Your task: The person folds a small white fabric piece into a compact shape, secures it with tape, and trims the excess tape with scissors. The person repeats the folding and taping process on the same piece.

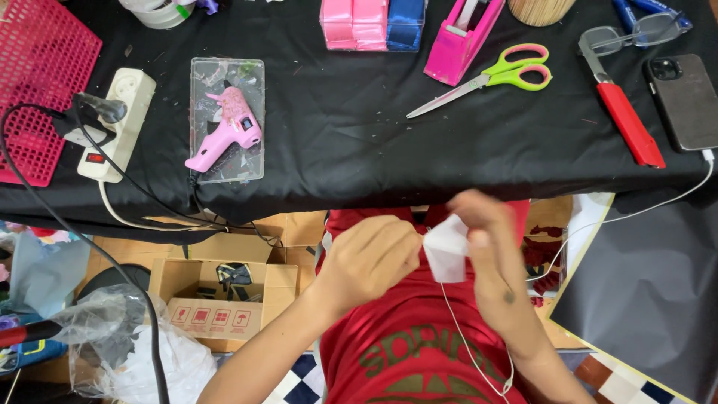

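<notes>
Both my hands meet below the table's front edge, over my red shirt. My left hand (372, 258) pinches the left side of a small folded white piece of ribbon or paper (446, 251). On the piece's right side, my right hand (482, 224) grips it with thumb and fingers. A thin white cord (467, 344) hangs down across my shirt below the white piece.
On the black-covered table (336, 142) lie a pink glue gun (228, 127) on a clear tray, a white power strip (116, 123), green-pink scissors (493, 78), a pink tape dispenser (462, 37), a red-handled cutter (624, 112), a phone (684, 101), ribbon rolls (372, 22) and a pink basket (37, 82). Cardboard boxes (217, 295) and a plastic bag (142, 348) sit on the floor.
</notes>
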